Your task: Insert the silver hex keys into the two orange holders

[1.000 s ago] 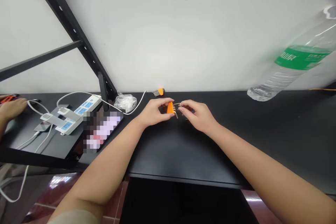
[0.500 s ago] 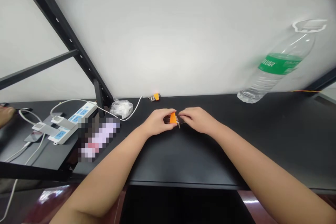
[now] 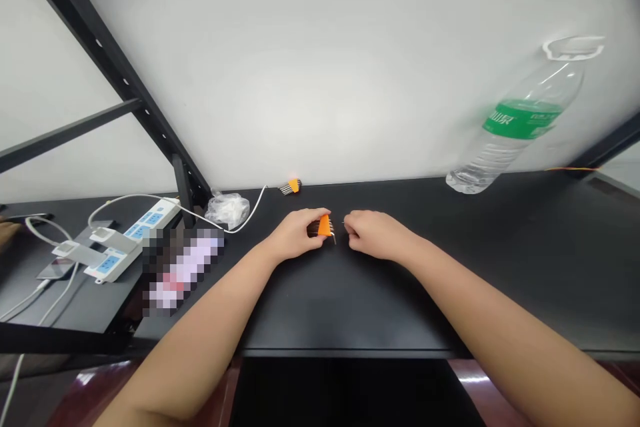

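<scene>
My left hand grips an orange holder of hex keys just above the black table. My right hand is closed in a pinch a little to the right of the holder, with a thin metal hex key sticking out of its fingers. A small gap separates that key from the holder. A second orange hex key set lies by the wall behind my hands.
A clear water bottle with a green label stands at the back right. At the left are a white power strip with plugs and cables, a crumpled plastic bag, a blurred-out item and a black shelf frame.
My right hand has pulled away to the right from the holder, drawing one thin key with it. Both hands have sunk toward the table. The view has shifted slightly.
</scene>
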Demonstrator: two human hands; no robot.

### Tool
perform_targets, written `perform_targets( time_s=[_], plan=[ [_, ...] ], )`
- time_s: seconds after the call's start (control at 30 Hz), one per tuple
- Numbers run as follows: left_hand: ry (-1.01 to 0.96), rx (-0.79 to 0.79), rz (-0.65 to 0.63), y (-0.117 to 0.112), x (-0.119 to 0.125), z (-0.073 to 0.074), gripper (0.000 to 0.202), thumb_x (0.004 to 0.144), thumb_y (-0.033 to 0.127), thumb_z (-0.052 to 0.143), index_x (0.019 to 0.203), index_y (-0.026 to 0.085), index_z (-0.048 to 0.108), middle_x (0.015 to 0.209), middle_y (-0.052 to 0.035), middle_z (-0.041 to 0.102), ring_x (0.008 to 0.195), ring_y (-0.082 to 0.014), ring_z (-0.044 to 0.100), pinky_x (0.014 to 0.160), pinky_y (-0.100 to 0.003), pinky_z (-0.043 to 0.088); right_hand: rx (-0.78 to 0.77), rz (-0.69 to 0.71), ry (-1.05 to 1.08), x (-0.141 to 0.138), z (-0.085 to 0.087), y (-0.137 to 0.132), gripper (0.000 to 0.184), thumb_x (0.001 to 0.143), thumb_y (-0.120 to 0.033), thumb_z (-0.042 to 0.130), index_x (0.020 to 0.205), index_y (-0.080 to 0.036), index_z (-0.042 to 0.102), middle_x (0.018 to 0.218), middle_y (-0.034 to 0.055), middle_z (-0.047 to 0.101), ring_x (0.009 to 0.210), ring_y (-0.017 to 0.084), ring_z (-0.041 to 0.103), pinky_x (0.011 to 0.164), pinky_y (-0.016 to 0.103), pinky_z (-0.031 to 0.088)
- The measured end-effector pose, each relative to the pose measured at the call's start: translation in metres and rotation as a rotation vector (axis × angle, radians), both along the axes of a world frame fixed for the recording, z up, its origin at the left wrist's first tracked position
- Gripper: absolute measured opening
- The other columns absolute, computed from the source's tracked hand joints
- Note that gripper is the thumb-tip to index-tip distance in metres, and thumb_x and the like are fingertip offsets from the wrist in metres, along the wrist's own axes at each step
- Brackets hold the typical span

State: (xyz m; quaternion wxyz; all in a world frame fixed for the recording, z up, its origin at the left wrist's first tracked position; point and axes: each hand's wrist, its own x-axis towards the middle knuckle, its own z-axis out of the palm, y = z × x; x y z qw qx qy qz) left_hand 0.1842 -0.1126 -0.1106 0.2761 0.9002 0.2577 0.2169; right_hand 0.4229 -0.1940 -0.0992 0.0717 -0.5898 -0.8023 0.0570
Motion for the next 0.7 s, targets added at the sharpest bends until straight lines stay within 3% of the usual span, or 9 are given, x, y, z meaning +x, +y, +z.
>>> perform_targets(
  time_s=[0.23, 0.7],
  plan=[
    [-0.029, -0.099, -0.015, -0.0004, -0.0003, -0.0005, 0.056, 0.080, 0.026, 0.077, 0.134, 0.023, 0.065, 0.121, -0.0067, 0.072, 0.104, -0.0215, 0.071, 0.096, -0.036, 0.059, 0.110, 0.053, 0.317, 0.0000, 0.0074, 0.0028, 0.010, 0.089, -0.015, 0.053, 0.083, -0.023, 0.053, 0.079, -0.0007, 0.063, 0.069, 0.015, 0.054, 0.066, 0.027, 0.036],
    [0.006, -0.043, -0.017, -0.0059, 0.0025, 0.0038, 0.053, 0.080, 0.027, 0.077, 0.131, 0.024, 0.067, 0.117, -0.0051, 0.073, 0.100, -0.0207, 0.070, 0.090, -0.034, 0.058, 0.187, 0.082, 0.210, -0.0045, 0.0019, 0.0017, 0.018, 0.099, -0.016, 0.048, 0.090, -0.021, 0.062, 0.091, 0.0065, 0.065, 0.079, 0.019, 0.059, 0.072, 0.030, 0.042]
  ],
)
